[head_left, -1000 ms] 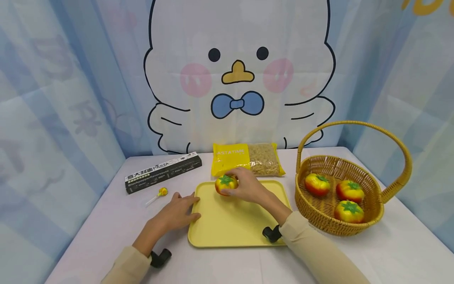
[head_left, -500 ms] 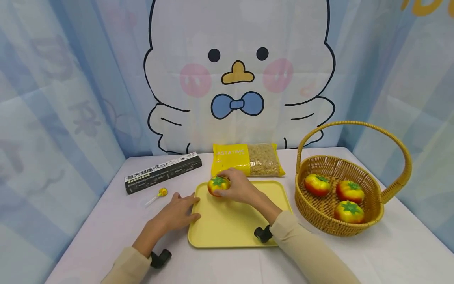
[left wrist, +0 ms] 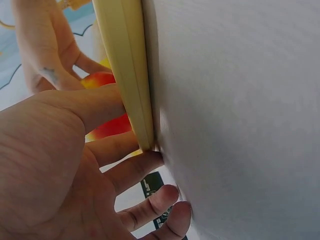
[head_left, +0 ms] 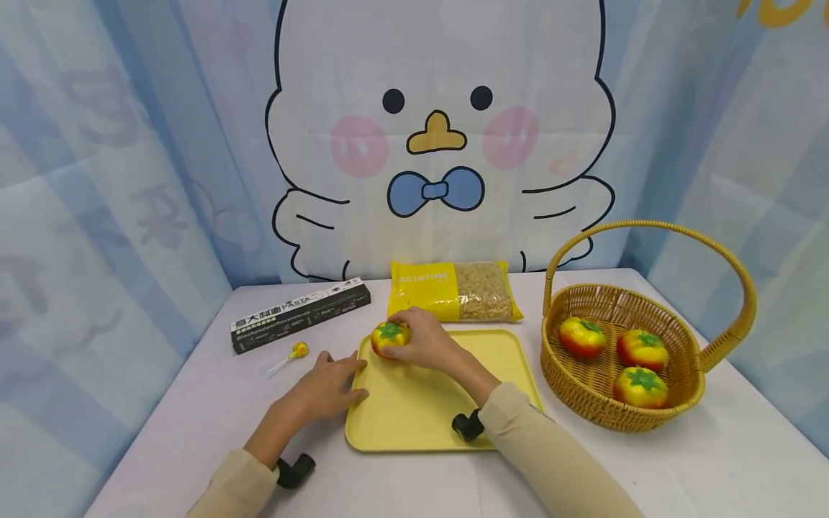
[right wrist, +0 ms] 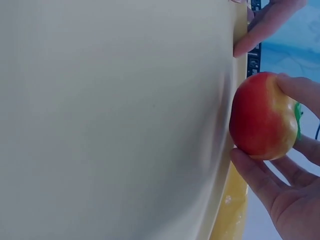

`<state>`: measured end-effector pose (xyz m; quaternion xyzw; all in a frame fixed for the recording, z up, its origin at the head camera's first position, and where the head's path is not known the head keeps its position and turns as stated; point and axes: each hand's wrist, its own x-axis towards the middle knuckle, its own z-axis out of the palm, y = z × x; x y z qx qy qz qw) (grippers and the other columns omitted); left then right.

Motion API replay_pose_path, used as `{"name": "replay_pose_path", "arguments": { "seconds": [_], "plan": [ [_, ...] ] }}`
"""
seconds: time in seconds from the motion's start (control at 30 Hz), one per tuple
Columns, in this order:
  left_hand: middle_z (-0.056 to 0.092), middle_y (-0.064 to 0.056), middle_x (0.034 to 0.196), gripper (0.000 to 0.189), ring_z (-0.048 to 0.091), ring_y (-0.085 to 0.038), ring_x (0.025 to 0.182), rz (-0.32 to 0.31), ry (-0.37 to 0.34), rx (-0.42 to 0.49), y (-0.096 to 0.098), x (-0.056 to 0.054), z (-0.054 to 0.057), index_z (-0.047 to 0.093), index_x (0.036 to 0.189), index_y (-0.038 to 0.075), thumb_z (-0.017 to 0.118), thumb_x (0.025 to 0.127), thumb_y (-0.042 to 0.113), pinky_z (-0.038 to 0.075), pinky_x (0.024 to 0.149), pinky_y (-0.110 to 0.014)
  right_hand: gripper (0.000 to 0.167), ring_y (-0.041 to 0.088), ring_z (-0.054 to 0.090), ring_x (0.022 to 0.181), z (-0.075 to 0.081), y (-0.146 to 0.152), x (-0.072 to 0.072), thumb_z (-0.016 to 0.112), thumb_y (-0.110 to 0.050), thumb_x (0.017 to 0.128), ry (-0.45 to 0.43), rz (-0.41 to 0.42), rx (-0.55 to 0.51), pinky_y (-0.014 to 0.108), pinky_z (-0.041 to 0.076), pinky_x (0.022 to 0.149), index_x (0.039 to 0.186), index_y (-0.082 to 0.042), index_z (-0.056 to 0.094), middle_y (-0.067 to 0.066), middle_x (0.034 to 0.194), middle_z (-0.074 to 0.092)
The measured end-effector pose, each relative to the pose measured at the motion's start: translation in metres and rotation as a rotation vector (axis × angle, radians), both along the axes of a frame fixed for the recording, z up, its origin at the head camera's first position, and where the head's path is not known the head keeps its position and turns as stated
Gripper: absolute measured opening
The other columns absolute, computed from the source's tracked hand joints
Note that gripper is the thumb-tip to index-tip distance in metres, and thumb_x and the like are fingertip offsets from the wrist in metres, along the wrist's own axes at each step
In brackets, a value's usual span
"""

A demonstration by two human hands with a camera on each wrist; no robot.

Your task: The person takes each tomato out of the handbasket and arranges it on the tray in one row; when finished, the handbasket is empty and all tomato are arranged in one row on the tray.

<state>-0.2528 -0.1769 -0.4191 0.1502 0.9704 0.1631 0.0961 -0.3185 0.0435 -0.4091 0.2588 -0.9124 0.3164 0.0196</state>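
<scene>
- Beyond your tray (head_left: pixel 434 406) lies a yellow bag (head_left: pixel 424 291); right, a basket (head_left: pixel 579 403); left, a lollipop (head_left: pixel 299 350).
- Your right hand (head_left: pixel 427 342) grips the red-yellow fruit (head_left: pixel 387 339) at the tray's far left corner.
- Your left hand (head_left: pixel 327 388), fingers spread, touches the tray's left edge.

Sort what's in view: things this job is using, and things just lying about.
In use:
- red-yellow fruit, held by the right hand
- yellow tray, touched by the left hand
- probably the basket with three similar fruits

Lying about:
- pasta box
- yellow bag
- lollipop
</scene>
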Motion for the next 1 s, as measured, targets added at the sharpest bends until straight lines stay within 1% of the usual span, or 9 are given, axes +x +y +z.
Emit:
{"name": "replay_pose_path", "arguments": {
  "seconds": [0.23,0.4,0.6,0.87,1.0],
  "plan": [
    [0.059,-0.01,0.157,0.061,0.046,-0.026,0.103,-0.006,0.011,0.002,0.0,-0.001,-0.001,0.059,0.151,0.01,0.076,0.098,0.034,0.042,0.085,-0.041,0.056,0.031,0.065,0.117,0.001,-0.008,-0.001,0.085,-0.029,0.09,0.003,0.001,0.002,0.046,0.055,0.103,0.137,-0.003,0.068,0.019,0.134,0.069],
    [0.056,-0.01,0.16,0.06,0.046,-0.026,0.103,-0.01,0.012,-0.005,0.0,-0.002,-0.002,0.059,0.15,0.009,0.076,0.098,0.034,0.041,0.084,-0.041,0.056,0.031,0.065,0.116,0.0,-0.013,-0.002,0.085,-0.03,0.09,-0.001,0.002,0.004,0.046,0.054,0.103,0.136,-0.004,0.068,0.018,0.134,0.068],
    [0.057,-0.01,0.159,0.06,0.046,-0.026,0.101,-0.01,0.019,-0.004,-0.001,-0.001,0.0,0.06,0.15,0.009,0.077,0.097,0.034,0.041,0.083,-0.041,0.058,0.03,0.064,0.117,-0.003,-0.018,-0.003,0.085,-0.033,0.09,-0.006,-0.001,0.008,0.045,0.054,0.103,0.138,-0.005,0.067,0.017,0.135,0.068],
    [0.057,-0.012,0.158,0.059,0.046,-0.028,0.102,-0.022,0.021,-0.002,0.0,-0.001,0.0,0.06,0.149,0.008,0.076,0.098,0.032,0.04,0.084,-0.042,0.057,0.03,0.064,0.119,-0.002,-0.023,-0.003,0.085,-0.032,0.09,-0.032,0.0,-0.019,0.045,0.054,0.105,0.138,-0.005,0.067,0.017,0.136,0.067],
    [0.059,-0.013,0.157,0.058,0.047,-0.028,0.103,-0.027,0.023,0.001,0.0,-0.001,0.001,0.061,0.149,0.007,0.076,0.098,0.032,0.041,0.085,-0.042,0.057,0.029,0.063,0.119,-0.003,-0.024,-0.002,0.085,-0.032,0.091,-0.037,0.0,-0.012,0.044,0.054,0.105,0.138,-0.005,0.067,0.016,0.136,0.066]
  ]
}}
